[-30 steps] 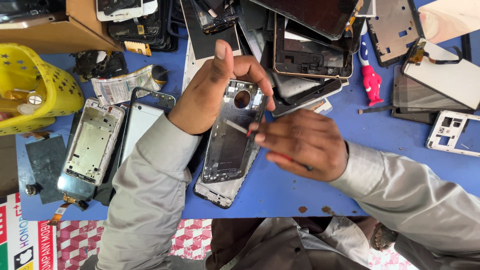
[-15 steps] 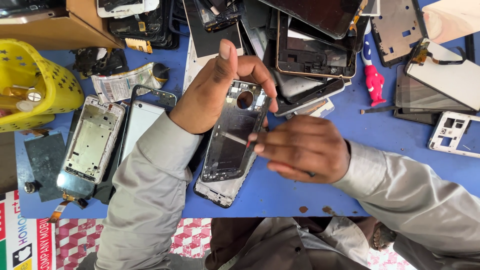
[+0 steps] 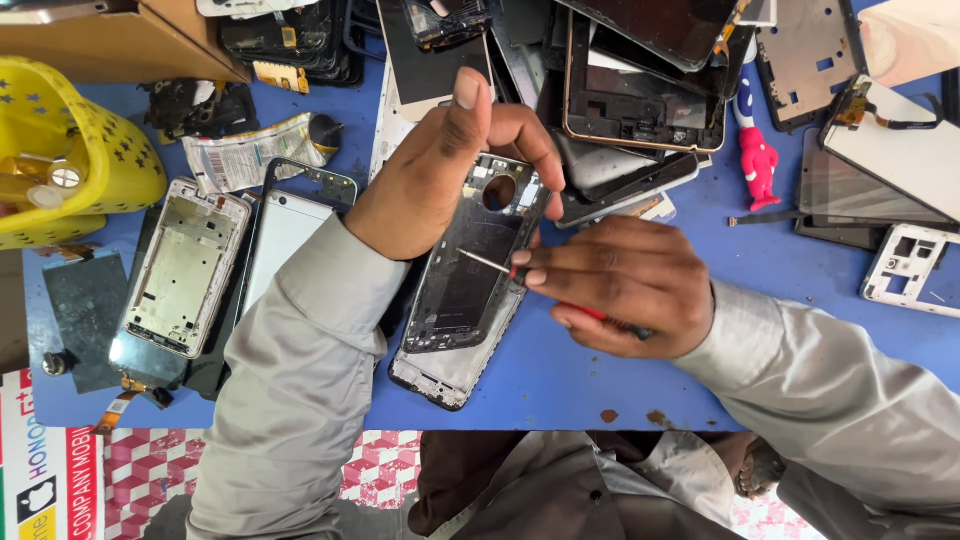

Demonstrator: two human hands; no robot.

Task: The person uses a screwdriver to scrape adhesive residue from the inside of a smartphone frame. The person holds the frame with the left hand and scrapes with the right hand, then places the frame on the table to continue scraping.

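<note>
Head view: left hand (image 3: 430, 180) grips the top of the phone frame (image 3: 470, 280), lying lengthwise toward the person on the blue table (image 3: 560, 380), while right hand (image 3: 620, 290) pinches a screwdriver (image 3: 485, 264) whose tip points left onto its middle.

A blue worktable (image 3: 560, 375) is carrying a spread of phone parts. A dark phone frame (image 3: 470, 280) is lying near the middle of it. To the left, a silver phone chassis (image 3: 185, 270) and a white panel (image 3: 280, 245) are resting side by side, with a dark glass sheet (image 3: 85, 305) beyond them. A yellow basket (image 3: 75, 150) is sitting at the far left edge. A red screwdriver (image 3: 757, 160) is lying upper right, beside what is probably a heap of broken screens (image 3: 640, 100). A white frame (image 3: 912, 265) is lying at the right.
</note>
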